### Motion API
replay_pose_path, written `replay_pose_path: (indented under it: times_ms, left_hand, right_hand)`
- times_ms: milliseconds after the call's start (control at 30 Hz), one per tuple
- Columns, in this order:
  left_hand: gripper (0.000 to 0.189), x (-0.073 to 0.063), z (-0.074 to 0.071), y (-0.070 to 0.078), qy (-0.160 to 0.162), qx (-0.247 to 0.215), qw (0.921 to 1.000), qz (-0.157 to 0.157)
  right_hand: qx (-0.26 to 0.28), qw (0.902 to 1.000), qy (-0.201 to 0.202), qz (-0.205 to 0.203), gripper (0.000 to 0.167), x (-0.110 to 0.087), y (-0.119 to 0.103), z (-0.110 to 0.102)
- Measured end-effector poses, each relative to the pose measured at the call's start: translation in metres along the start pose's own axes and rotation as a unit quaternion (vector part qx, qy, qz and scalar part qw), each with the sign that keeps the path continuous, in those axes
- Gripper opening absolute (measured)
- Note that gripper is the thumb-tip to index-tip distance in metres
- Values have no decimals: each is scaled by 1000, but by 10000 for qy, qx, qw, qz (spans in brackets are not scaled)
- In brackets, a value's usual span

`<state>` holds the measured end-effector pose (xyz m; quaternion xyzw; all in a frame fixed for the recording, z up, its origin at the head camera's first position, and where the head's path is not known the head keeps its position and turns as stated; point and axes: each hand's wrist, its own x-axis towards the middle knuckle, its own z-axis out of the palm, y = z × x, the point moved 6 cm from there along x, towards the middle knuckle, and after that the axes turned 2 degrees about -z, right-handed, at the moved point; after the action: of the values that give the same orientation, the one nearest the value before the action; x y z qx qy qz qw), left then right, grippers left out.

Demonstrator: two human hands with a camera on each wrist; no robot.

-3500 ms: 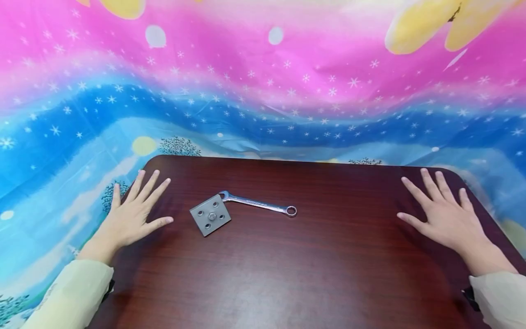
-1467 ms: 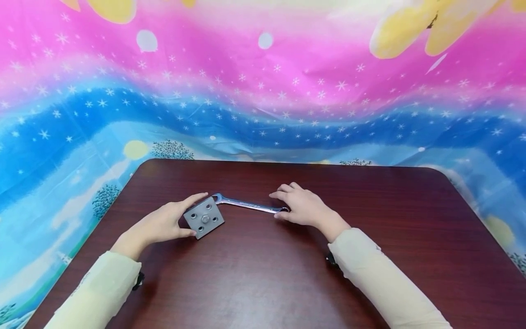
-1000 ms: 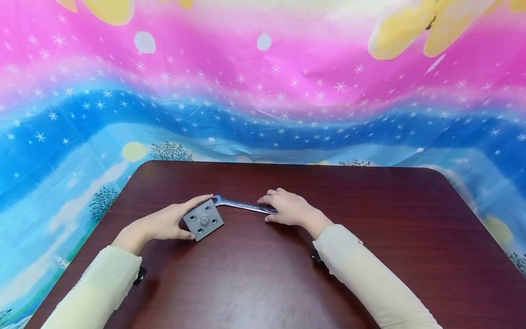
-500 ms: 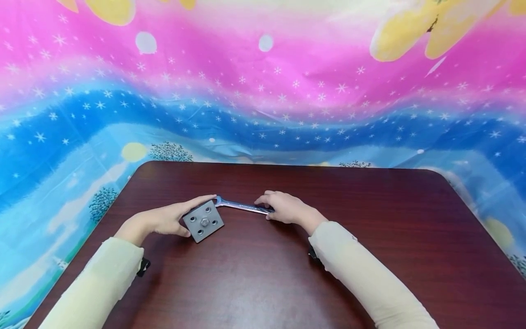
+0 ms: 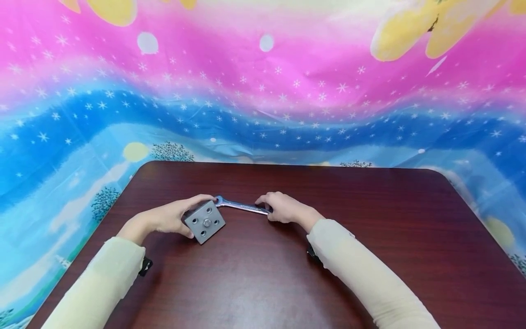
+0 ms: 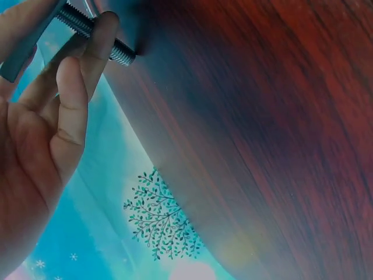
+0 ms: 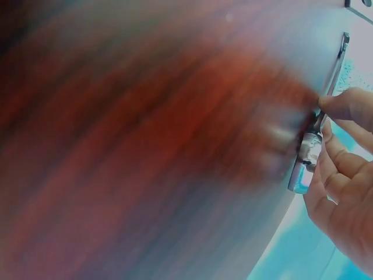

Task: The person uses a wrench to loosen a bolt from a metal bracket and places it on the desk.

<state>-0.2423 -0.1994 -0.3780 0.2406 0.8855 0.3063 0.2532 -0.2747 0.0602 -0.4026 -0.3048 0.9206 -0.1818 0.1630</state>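
In the head view, my left hand (image 5: 164, 219) grips a square grey metal plate (image 5: 200, 230) by its edges. Four-cornered and tilted toward me, the plate has several holes and a hex bolt head (image 5: 207, 223) at its centre. The bolt's threaded shank (image 6: 123, 53) sticks out behind the plate in the left wrist view, with fingers beside it. My right hand (image 5: 287, 208) pinches a silver combination wrench (image 5: 242, 207) near its ring end, which the hand hides in the head view. The wrench's open end lies close to the plate's far corner. The ring end (image 7: 309, 149) shows in the right wrist view.
The dark reddish-brown wooden table (image 5: 263, 274) has rounded far corners. Behind and beside it hangs a pink and blue cloth (image 5: 255, 82) printed with snowflakes.
Both hands have come inward from a flat, spread pose at the table's sides. The left has taken hold of the plate, the right of the wrench. Little differs over the last half second.
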Motion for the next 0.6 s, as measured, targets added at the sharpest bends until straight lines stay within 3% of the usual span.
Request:
replay_pose_path:
  times_ms: [200,400,600]
  left_hand:
    - [96,2,3,2,-111,-296,9994,141]
    - [98,5,6,1,-3,-131,9998,131]
    - [92,8,7,5,115,-131,9993,319]
  right_hand:
    - [116,9998,-163,-40,54,-2,2,-2]
    - [438,9987,-186,-178,44,-2,4,-6]
    - [634,9975,-304,-91,37,-3,9,-5]
